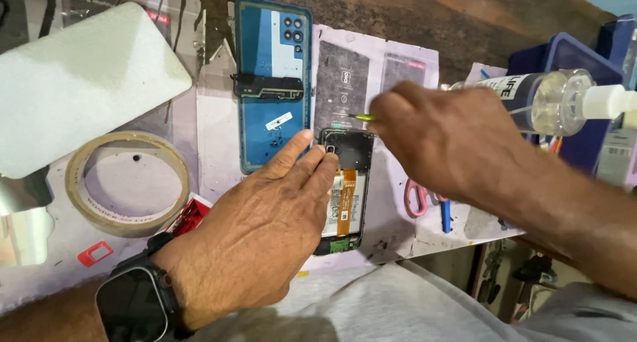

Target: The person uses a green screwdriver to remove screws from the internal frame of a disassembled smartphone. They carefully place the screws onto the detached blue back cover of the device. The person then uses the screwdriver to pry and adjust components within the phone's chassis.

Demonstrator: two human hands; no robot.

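An opened phone lies on the bench with its black inner frame, battery and orange flex cable exposed. My left hand rests flat on it, fingers spread over its left side and top corner. My right hand is closed on a thin tool with a yellow-green handle, its tip pointing left just above the phone's upper end. The phone's blue back cover lies inside-up to the left, with a black part resting across it. A dark watch sits on my left wrist.
A roll of tape and a white pad lie at the left. A clear pump bottle lies at the right beside a dark blue box. Pink-handled scissors and a blue tool lie under my right forearm.
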